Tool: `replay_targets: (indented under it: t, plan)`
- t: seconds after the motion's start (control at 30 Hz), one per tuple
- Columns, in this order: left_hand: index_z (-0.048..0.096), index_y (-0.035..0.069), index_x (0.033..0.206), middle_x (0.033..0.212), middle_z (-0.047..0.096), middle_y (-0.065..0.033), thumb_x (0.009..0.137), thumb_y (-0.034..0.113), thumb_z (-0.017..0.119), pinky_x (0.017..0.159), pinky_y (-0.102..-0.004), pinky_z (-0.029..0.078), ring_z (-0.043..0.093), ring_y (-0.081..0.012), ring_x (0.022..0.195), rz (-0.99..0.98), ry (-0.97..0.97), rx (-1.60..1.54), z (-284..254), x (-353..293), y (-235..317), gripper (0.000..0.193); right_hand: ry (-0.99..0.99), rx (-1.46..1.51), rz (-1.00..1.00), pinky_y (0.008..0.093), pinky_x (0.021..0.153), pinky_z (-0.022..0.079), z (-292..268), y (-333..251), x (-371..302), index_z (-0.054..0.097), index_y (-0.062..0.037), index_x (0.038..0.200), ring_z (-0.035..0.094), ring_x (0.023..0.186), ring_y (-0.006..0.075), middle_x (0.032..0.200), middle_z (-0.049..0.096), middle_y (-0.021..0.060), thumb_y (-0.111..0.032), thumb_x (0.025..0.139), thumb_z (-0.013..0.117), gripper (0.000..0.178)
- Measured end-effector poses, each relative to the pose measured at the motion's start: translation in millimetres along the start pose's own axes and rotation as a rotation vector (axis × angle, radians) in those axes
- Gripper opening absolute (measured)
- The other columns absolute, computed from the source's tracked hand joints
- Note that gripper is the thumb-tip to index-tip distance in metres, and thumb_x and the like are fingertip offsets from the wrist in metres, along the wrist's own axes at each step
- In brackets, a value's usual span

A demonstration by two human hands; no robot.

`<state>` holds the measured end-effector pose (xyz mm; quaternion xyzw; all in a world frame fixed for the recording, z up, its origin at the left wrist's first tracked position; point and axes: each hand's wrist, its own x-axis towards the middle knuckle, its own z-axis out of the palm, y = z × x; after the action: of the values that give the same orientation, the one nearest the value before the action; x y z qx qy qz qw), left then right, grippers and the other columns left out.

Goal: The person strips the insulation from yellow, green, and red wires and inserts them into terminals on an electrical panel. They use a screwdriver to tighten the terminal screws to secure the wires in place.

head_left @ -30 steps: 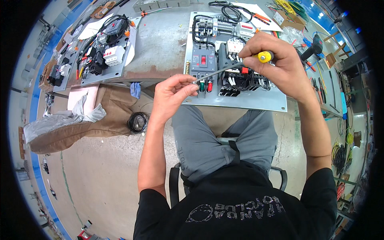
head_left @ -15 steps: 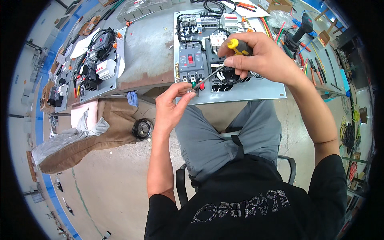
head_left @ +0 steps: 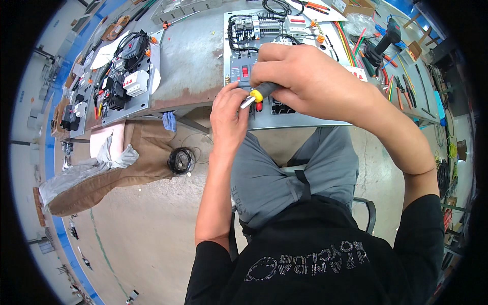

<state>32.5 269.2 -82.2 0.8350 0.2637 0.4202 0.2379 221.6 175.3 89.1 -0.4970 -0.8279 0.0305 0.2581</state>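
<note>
My right hand [head_left: 310,81] is closed around a screwdriver [head_left: 262,92] with a black and yellow handle. A short bright length of its metal shaft shows beside my left fingers; the tip cannot be made out. My left hand [head_left: 229,117] is at the near end of a grey circuit breaker [head_left: 236,72] with a red toggle. Its fingers are bent and pressed together, and whatever they pinch is hidden. The breaker sits on a metal mounting plate [head_left: 315,121]. My right hand covers much of the breaker and the parts to its right. A red terminal piece [head_left: 259,107] shows below the handle.
Relays and terminal blocks [head_left: 267,26] line the plate's far side. A second wired panel [head_left: 134,84] lies at the left. A cordless drill [head_left: 384,40], pliers [head_left: 404,94] and loose wires lie at the right. Below the bench are my legs and a black cable coil [head_left: 181,160].
My right hand has swung left and nearer, bringing the screwdriver handle close to my left hand. My left hand has moved slightly up and right, against the breaker's near end.
</note>
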Motion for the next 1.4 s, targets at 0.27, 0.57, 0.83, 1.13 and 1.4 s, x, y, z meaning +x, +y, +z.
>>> replay_targets:
  t: [0.27,0.57,0.83,1.13,1.4]
  plan:
    - [0.071,0.001,0.104,0.130,0.062,-0.0153,0.084,0.000,0.075,0.106,-0.0473,0.048,0.056,-0.0382,0.125,-0.140,0.069,-0.002,13.3,0.3,2.4,0.021,-0.104,-0.116,-0.038,0.0476,0.075,0.059,11.2,-4.1,21.7,0.071,0.0006,0.100,0.072,0.086,0.0403,0.093,0.066,0.0172,-0.005,0.079,0.074,0.022]
    - [0.072,0.002,0.109,0.132,0.062,-0.0142,0.084,0.000,0.075,0.106,-0.0484,0.048,0.057,-0.0389,0.126,-0.122,0.044,-0.043,12.3,-5.4,-5.0,0.025,-0.140,-0.167,-0.057,0.0472,0.074,0.060,11.3,-7.7,30.8,0.071,0.0028,0.096,0.073,0.084,0.0412,0.091,0.067,0.0200,-0.007,0.078,0.074,0.020]
    - [0.068,0.003,0.120,0.132,0.061,-0.0162,0.084,-0.002,0.074,0.105,-0.0496,0.047,0.056,-0.0410,0.124,-0.133,0.065,0.093,27.3,-9.6,-12.5,0.037,-0.155,-0.197,-0.028,0.0470,0.075,0.060,23.5,-2.7,36.5,0.071,0.0029,0.093,0.073,0.084,0.0416,0.090,0.067,0.0210,-0.008,0.078,0.073,0.018]
    - [0.059,0.003,0.132,0.139,0.059,-0.0228,0.084,0.000,0.076,0.111,-0.0491,0.045,0.056,-0.0430,0.129,-0.122,0.153,0.053,29.8,-16.3,-13.5,0.051,-0.262,-0.171,-0.039,0.0486,0.081,0.056,23.7,13.6,57.7,0.071,-0.0008,0.105,0.070,0.091,0.0419,0.096,0.068,0.0181,-0.003,0.082,0.075,0.024]
    - [0.056,0.004,0.138,0.147,0.055,-0.0257,0.081,0.004,0.077,0.117,-0.0501,0.041,0.051,-0.0437,0.138,-0.145,0.088,0.004,24.6,-23.1,-17.1,0.060,-0.344,-0.213,0.217,0.0496,0.083,0.057,20.6,33.3,94.7,0.073,0.0025,0.103,0.072,0.092,0.0434,0.093,0.073,0.0260,-0.006,0.081,0.068,0.024]
